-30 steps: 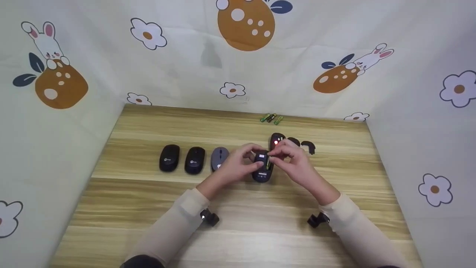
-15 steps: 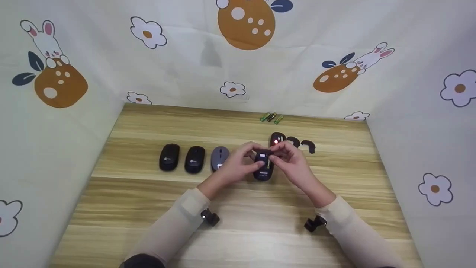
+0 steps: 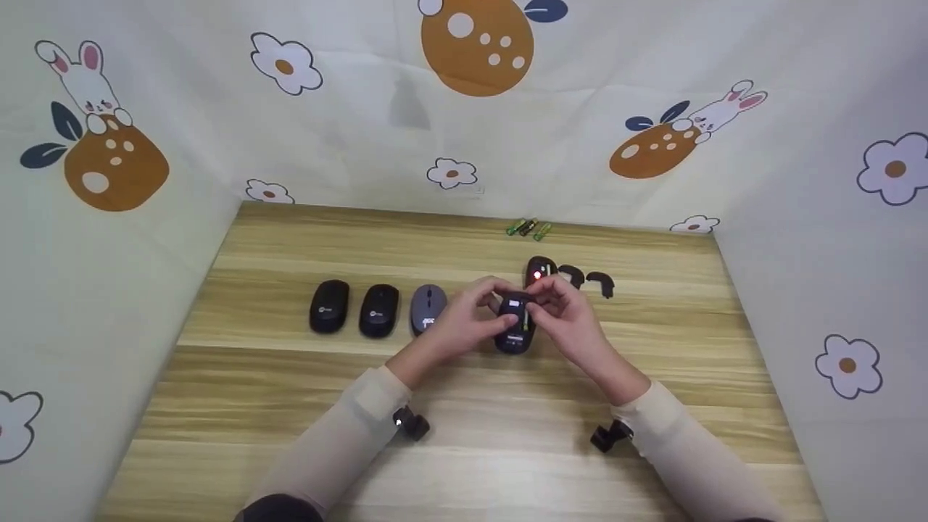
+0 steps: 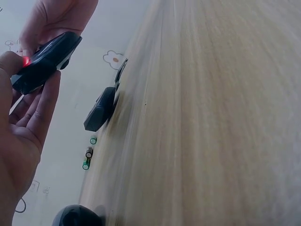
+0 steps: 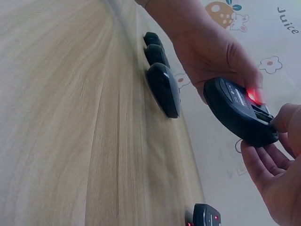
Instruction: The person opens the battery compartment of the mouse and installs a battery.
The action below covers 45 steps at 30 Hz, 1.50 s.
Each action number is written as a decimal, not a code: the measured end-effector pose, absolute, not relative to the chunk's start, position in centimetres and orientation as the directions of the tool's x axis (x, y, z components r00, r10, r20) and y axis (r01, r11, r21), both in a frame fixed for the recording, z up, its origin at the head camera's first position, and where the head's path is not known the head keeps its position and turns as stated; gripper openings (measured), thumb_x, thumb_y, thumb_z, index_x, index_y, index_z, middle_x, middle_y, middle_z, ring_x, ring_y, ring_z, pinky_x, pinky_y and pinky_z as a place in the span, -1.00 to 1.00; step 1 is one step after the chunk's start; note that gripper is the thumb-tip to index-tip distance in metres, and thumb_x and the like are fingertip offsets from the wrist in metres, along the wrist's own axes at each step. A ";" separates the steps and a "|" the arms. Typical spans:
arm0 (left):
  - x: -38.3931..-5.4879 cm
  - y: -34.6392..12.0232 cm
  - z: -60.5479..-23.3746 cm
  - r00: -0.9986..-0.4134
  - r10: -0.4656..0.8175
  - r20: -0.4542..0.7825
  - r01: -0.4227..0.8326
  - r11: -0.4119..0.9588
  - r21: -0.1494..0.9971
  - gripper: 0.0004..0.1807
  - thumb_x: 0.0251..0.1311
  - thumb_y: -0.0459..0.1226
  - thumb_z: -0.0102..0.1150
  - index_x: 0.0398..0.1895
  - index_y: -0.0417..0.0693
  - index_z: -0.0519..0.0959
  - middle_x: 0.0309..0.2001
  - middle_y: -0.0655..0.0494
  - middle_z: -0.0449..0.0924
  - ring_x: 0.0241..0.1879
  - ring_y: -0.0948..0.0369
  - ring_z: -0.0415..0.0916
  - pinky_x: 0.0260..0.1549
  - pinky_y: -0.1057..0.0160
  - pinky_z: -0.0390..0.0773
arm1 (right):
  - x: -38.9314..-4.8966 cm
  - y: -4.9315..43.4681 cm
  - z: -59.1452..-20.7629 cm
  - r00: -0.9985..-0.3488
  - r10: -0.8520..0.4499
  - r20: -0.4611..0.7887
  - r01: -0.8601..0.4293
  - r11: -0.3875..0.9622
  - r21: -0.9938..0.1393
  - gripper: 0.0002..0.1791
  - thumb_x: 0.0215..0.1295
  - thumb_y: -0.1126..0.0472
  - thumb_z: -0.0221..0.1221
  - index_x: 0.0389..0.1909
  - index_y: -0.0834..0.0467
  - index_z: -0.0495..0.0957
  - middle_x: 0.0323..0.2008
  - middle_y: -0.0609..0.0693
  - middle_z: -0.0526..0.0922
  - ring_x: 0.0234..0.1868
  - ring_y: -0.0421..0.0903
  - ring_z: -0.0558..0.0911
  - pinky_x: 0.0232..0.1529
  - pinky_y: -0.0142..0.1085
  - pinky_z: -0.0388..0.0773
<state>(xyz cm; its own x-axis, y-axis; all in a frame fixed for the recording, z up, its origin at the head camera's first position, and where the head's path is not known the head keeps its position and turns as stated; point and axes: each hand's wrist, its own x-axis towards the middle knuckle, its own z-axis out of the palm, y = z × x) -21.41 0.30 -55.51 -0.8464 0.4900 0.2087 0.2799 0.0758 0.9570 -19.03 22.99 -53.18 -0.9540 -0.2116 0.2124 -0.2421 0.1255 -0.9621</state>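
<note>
A dark computer mouse is held with its underside up, raised above the table. My left hand grips it from the left, thumb across the underside, where red light glows on the thumb in the right wrist view. A green battery lies in the open slot along the mouse's right side. My right hand holds the mouse's far right end. Its thumb is at the battery's end, and its other fingers curl against the mouse's outer side.
Left of the hands stand two black mice and a grey mouse. Behind them lies an upturned mouse with a red light, beside two black battery covers. Three batteries lie near the wall.
My right hand has shifted slightly inward, its fingers now closer round the mouse's far end. The battery it pinched at the slot now sits lower in it. My left hand keeps its grip.
</note>
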 end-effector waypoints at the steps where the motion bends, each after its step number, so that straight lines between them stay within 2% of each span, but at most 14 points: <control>1: -21.4 0.3 -55.5 -0.847 0.489 0.207 0.278 0.077 0.957 -0.56 0.40 -0.26 0.50 0.29 -0.07 0.66 0.18 0.07 0.67 -0.07 0.08 0.66 0.15 -0.14 0.67 | -19.0 23.0 -53.2 -0.954 -0.214 0.212 -0.243 0.128 -0.962 -0.78 0.42 0.57 0.26 0.02 0.40 0.60 -0.06 0.20 0.72 -0.08 0.02 0.73 -0.01 -0.32 0.75; 5: -21.5 0.2 -55.6 -0.855 0.483 0.188 0.259 0.083 0.962 -0.56 0.41 -0.25 0.48 0.31 -0.06 0.64 0.17 0.08 0.66 -0.07 0.10 0.68 0.02 0.03 0.73 | -19.0 23.4 -53.2 -0.942 -0.247 0.227 -0.274 0.172 -0.946 -0.74 0.44 0.53 0.32 0.09 0.35 0.62 -0.02 0.16 0.73 -0.03 0.03 0.75 0.04 -0.28 0.76; 7: -21.6 0.2 -55.7 -0.862 0.476 0.176 0.238 0.073 0.968 -0.57 0.43 -0.26 0.46 0.31 -0.08 0.63 0.17 0.04 0.65 -0.07 0.10 0.71 -0.06 0.11 0.75 | -18.9 23.6 -53.2 -0.921 -0.293 0.257 -0.325 0.212 -0.922 -0.64 0.41 0.48 0.40 0.17 0.31 0.63 0.06 0.12 0.72 0.02 0.04 0.74 0.09 -0.23 0.75; 12: -21.7 0.0 -55.7 -0.882 0.453 0.132 0.165 0.033 0.986 -0.59 0.48 -0.30 0.39 0.34 -0.07 0.60 0.22 -0.05 0.60 -0.03 0.05 0.76 -0.11 0.14 0.81 | -18.5 24.2 -53.2 -0.836 -0.449 0.315 -0.482 0.328 -0.812 -0.18 0.24 0.29 0.61 0.50 0.23 0.49 0.41 0.14 0.50 0.32 0.09 0.60 0.32 -0.01 0.67; 15: -21.7 -0.1 -55.6 -0.887 0.447 0.114 0.137 0.018 0.990 -0.56 0.50 -0.30 0.37 0.38 -0.05 0.58 0.29 -0.05 0.56 0.02 0.03 0.77 -0.09 0.10 0.83 | -18.2 24.4 -53.3 -0.815 -0.502 0.290 -0.511 0.386 -0.769 0.06 0.16 0.18 0.67 0.65 0.20 0.34 0.57 0.22 0.33 0.51 0.12 0.45 0.48 0.04 0.53; 17: -21.7 -0.1 -55.6 -0.886 0.449 0.116 0.133 0.006 0.991 -0.54 0.50 -0.32 0.36 0.40 -0.06 0.56 0.33 -0.07 0.54 0.05 0.00 0.77 -0.08 0.07 0.84 | -18.1 24.5 -53.4 -0.816 -0.514 0.267 -0.508 0.415 -0.754 0.14 0.15 0.15 0.68 0.69 0.21 0.27 0.61 0.25 0.26 0.58 0.13 0.37 0.55 0.03 0.45; 20: -21.7 0.0 -55.5 -0.884 0.451 0.123 0.136 -0.004 0.991 -0.50 0.50 -0.34 0.36 0.44 -0.07 0.54 0.37 -0.10 0.51 0.09 -0.03 0.76 -0.05 0.07 0.83 | -18.2 24.5 -53.4 -0.822 -0.512 0.250 -0.500 0.438 -0.748 0.17 0.15 0.16 0.67 0.72 0.18 0.24 0.64 0.22 0.25 0.60 0.13 0.36 0.57 -0.01 0.41; 27: -21.9 -0.2 -55.5 -0.878 0.458 0.138 0.177 0.041 0.983 -0.39 0.44 -0.33 0.41 0.53 -0.08 0.50 0.41 -0.11 0.49 0.07 0.01 0.73 -0.01 0.11 0.81 | -18.8 24.6 -53.5 -0.813 -0.511 0.279 -0.529 0.449 -0.720 0.13 0.17 0.19 0.66 0.71 0.16 0.25 0.60 0.20 0.32 0.56 0.15 0.42 0.52 -0.06 0.48; 31: -22.0 -0.3 -55.5 -0.853 0.501 0.147 0.204 0.061 0.977 -0.16 0.32 -0.40 0.51 0.65 -0.10 0.38 0.47 -0.12 0.41 0.07 0.05 0.68 0.01 0.13 0.80 | -19.3 24.8 -53.4 -0.830 -0.495 0.258 -0.510 0.485 -0.710 0.10 0.20 0.18 0.65 0.69 0.22 0.27 0.60 0.18 0.33 0.56 0.16 0.43 0.54 -0.07 0.46; 34: -22.1 -0.4 -55.5 -0.828 0.546 0.128 0.189 0.057 0.980 0.05 0.20 -0.49 0.56 0.74 -0.10 0.24 0.57 -0.09 0.29 0.17 0.04 0.64 0.12 0.16 0.76 | -19.7 25.0 -53.3 -0.836 -0.498 0.232 -0.495 0.498 -0.712 0.12 0.19 0.19 0.65 0.69 0.27 0.25 0.61 0.20 0.32 0.56 0.18 0.43 0.56 -0.03 0.42; 37: -22.2 -0.4 -55.5 -0.812 0.573 0.114 0.182 0.063 0.981 0.18 0.12 -0.57 0.58 0.78 -0.10 0.14 0.65 -0.07 0.19 0.26 0.01 0.60 0.24 0.19 0.70 | -20.0 25.2 -53.1 -0.832 -0.516 0.204 -0.484 0.497 -0.720 0.14 0.18 0.22 0.65 0.70 0.31 0.22 0.63 0.21 0.29 0.58 0.21 0.40 0.60 0.04 0.35; 45: -22.6 -0.6 -55.6 -0.810 0.581 0.078 0.198 0.146 0.969 0.25 0.10 -0.56 0.62 0.80 -0.13 0.06 0.68 -0.04 0.13 0.31 -0.01 0.60 0.27 0.27 0.65 | -20.8 25.6 -52.9 -0.818 -0.555 0.149 -0.476 0.510 -0.716 0.13 0.24 0.25 0.61 0.73 0.27 0.18 0.66 0.23 0.23 0.62 0.24 0.35 0.62 0.10 0.30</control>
<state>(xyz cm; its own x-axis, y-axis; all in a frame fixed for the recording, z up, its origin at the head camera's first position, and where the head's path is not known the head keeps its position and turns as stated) -22.59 -0.62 -55.62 -0.8101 0.5812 0.0776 0.1977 0.1462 0.9693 -20.83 25.57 -52.87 -0.8183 -0.5552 0.1490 -0.4765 0.5101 -0.7161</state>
